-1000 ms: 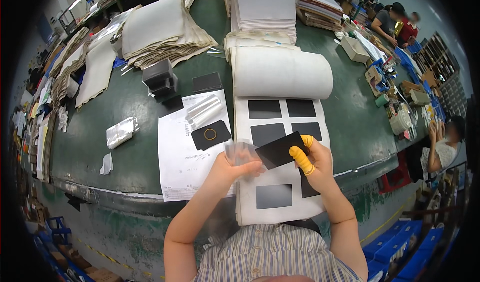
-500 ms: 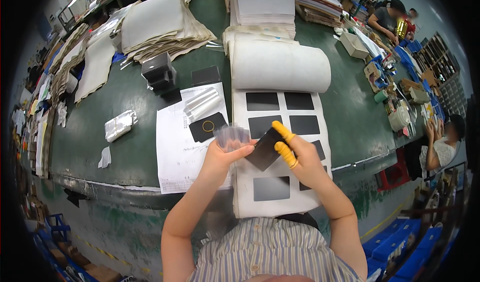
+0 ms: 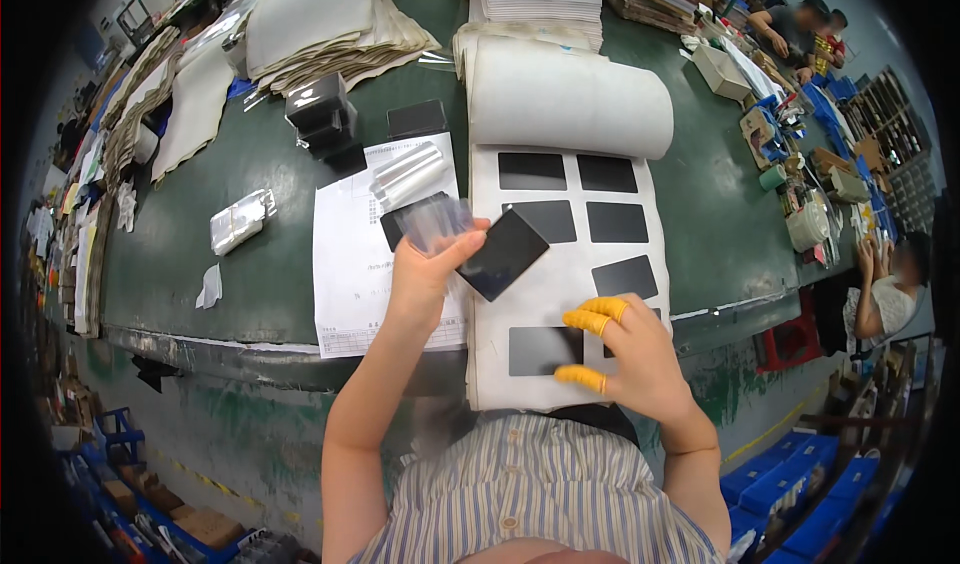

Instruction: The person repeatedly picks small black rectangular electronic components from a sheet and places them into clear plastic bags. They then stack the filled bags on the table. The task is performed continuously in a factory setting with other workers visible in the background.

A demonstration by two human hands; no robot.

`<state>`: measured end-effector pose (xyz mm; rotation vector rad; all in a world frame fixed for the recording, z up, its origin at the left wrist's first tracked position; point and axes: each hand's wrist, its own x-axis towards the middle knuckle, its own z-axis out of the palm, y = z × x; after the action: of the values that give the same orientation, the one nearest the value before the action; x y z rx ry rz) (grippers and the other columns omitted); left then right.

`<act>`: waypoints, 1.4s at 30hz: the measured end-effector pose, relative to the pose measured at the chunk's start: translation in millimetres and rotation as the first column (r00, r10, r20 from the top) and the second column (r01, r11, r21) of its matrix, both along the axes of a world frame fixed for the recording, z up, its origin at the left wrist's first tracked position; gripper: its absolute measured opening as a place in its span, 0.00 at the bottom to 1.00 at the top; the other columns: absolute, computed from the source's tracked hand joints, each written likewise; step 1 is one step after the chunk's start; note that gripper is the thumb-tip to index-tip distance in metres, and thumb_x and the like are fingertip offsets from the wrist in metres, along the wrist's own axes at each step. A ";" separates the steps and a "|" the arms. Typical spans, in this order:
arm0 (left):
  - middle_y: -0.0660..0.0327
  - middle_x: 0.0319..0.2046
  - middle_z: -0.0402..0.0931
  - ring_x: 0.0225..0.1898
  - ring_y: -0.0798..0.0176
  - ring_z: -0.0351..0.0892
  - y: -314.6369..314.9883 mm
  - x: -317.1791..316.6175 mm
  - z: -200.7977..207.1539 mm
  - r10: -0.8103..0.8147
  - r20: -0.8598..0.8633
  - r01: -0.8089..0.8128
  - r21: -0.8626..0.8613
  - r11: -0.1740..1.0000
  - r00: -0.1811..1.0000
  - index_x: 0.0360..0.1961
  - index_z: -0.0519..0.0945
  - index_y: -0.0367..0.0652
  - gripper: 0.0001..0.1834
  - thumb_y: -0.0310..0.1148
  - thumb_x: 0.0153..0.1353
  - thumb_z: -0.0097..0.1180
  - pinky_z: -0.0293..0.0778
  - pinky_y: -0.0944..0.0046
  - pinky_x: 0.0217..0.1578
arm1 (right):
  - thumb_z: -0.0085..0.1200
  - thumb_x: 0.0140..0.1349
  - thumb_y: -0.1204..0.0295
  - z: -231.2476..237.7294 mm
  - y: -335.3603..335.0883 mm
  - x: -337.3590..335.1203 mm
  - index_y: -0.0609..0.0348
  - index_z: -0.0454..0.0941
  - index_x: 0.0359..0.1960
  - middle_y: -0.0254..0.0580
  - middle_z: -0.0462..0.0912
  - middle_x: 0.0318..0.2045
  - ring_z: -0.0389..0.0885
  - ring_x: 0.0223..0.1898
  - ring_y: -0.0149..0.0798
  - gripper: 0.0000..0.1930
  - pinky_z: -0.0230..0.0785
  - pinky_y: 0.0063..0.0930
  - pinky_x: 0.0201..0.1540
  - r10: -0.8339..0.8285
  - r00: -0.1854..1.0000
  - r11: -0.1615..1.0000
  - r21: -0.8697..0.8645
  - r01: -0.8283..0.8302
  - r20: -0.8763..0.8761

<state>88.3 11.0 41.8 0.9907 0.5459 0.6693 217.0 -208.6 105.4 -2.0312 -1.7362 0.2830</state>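
Note:
My left hand (image 3: 422, 279) pinches a black rectangular card (image 3: 508, 254) between thumb and fingers, along with a fan of clear plastic sleeves (image 3: 437, 221). Yellow finger cots (image 3: 597, 321) cover the thumb and some fingertips of my right hand (image 3: 645, 364). That hand is open, holding nothing, its fingers over the right end of a dark card (image 3: 542, 352) near the front edge. Several more dark cards (image 3: 618, 223) lie in two columns on a white sheet (image 3: 488, 374). The card partly under my right hand is mostly hidden.
Beyond the cards curls a white sheet roll (image 3: 570, 99). To the left lie a printed paper (image 3: 340, 274), a clear film bundle (image 3: 408, 176), a black card stack (image 3: 322, 114) and a wrapped packet (image 3: 242, 222). Co-workers (image 3: 795, 32) sit at the right.
My right hand has let go of the black card and moved down toward the front edge, its fingers spreading. My left hand now holds that card alone, slightly higher and further left.

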 end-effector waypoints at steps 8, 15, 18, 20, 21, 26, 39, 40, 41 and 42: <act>0.58 0.40 0.80 0.43 0.68 0.78 0.5 4.7 -3.7 -0.069 -0.038 0.070 0.022 0.997 0.997 0.43 0.77 0.36 0.17 0.26 0.52 0.65 0.67 0.65 0.52 | 0.67 0.43 0.65 -10.3 -15.0 -4.4 0.60 0.76 0.49 0.43 0.76 0.41 0.71 0.44 0.46 0.28 0.64 0.35 0.49 0.009 0.998 1.000 0.023 -0.010 0.069; 0.56 0.39 0.80 0.42 0.67 0.78 4.7 2.9 0.4 -0.014 -0.017 0.014 0.027 1.000 1.000 0.42 0.77 0.35 0.15 0.25 0.53 0.64 0.69 0.66 0.49 | 0.64 0.45 0.75 -40.5 -14.8 13.1 0.58 0.80 0.40 0.38 0.79 0.34 0.74 0.39 0.45 0.17 0.66 0.35 0.45 0.022 0.998 0.970 0.241 -0.036 0.062; 0.56 0.39 0.80 0.42 0.67 0.78 4.8 1.6 -0.6 -0.047 -0.040 0.049 0.033 0.998 0.998 0.42 0.77 0.35 0.15 0.26 0.53 0.64 0.69 0.66 0.49 | 0.61 0.52 0.76 -46.3 -13.5 11.8 0.60 0.79 0.40 0.38 0.80 0.33 0.77 0.35 0.38 0.12 0.68 0.29 0.41 0.010 0.995 0.942 0.334 0.022 -0.095; 0.57 0.39 0.81 0.43 0.68 0.78 1.9 3.4 -1.7 -0.135 -0.055 0.138 0.061 0.989 0.989 0.42 0.77 0.36 0.15 0.27 0.53 0.64 0.69 0.67 0.49 | 0.58 0.58 0.74 -47.5 -20.4 6.2 0.62 0.77 0.42 0.37 0.81 0.31 0.77 0.32 0.32 0.11 0.69 0.24 0.38 -0.169 0.756 0.921 0.172 0.350 -0.633; 0.57 0.39 0.81 0.43 0.68 0.77 -0.2 4.3 -2.1 -0.179 -0.063 0.183 0.075 0.980 0.982 0.43 0.77 0.36 0.16 0.27 0.53 0.64 0.69 0.67 0.49 | 0.57 0.60 0.73 -47.3 -22.7 4.2 0.62 0.76 0.43 0.37 0.81 0.31 0.78 0.30 0.29 0.11 0.69 0.22 0.36 -0.242 0.518 0.887 0.030 0.461 -0.820; 0.60 0.37 0.81 0.42 0.68 0.76 -17.1 7.1 5.3 -0.301 -0.205 0.351 0.281 0.893 0.931 0.39 0.77 0.36 0.10 0.28 0.57 0.61 0.67 0.69 0.47 | 0.51 0.66 0.69 -40.7 -2.8 12.8 0.64 0.66 0.56 0.35 0.79 0.29 0.76 0.28 0.25 0.19 0.66 0.15 0.35 -0.070 0.305 0.823 0.118 0.555 -0.950; 0.61 0.28 0.73 0.31 0.66 0.74 -10.1 2.9 6.1 -0.162 0.083 0.167 -0.047 0.985 0.983 0.47 0.68 0.37 0.14 0.34 0.66 0.46 0.73 0.66 0.34 | 0.52 0.65 0.73 -40.0 14.5 0.5 0.57 0.52 0.67 0.27 0.74 0.33 0.64 0.27 0.18 0.31 0.57 0.10 0.33 0.004 0.331 0.746 0.223 0.627 -0.943; 0.60 0.30 0.73 0.32 0.67 0.74 -6.6 2.4 4.5 -0.156 0.148 0.179 -0.158 0.971 0.977 0.48 0.67 0.36 0.14 0.33 0.65 0.46 0.72 0.66 0.34 | 0.52 0.65 0.73 -39.3 15.1 0.1 0.57 0.52 0.67 0.27 0.74 0.33 0.65 0.28 0.19 0.31 0.57 0.10 0.34 0.010 0.327 0.755 0.221 0.617 -0.945; 0.59 0.32 0.73 0.32 0.67 0.74 -3.5 2.7 2.8 -0.143 0.212 0.198 -0.265 0.944 0.967 0.49 0.67 0.35 0.15 0.31 0.64 0.45 0.72 0.66 0.34 | 0.52 0.65 0.74 -38.6 16.5 -0.4 0.57 0.52 0.67 0.27 0.74 0.34 0.65 0.28 0.19 0.31 0.57 0.11 0.35 0.017 0.322 0.765 0.219 0.606 -0.947; 0.58 0.34 0.73 0.33 0.67 0.74 -1.7 3.8 1.9 -0.122 0.274 0.221 -0.367 0.904 0.954 0.51 0.67 0.34 0.16 0.30 0.63 0.45 0.72 0.66 0.34 | 0.52 0.65 0.74 -37.9 17.5 -0.8 0.57 0.52 0.67 0.28 0.74 0.34 0.66 0.29 0.20 0.31 0.57 0.11 0.35 0.023 0.317 0.774 0.217 0.595 -0.948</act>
<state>92.1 9.2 43.7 0.5574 0.3488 0.4867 216.2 -191.1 67.5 -1.2253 -0.5370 0.5868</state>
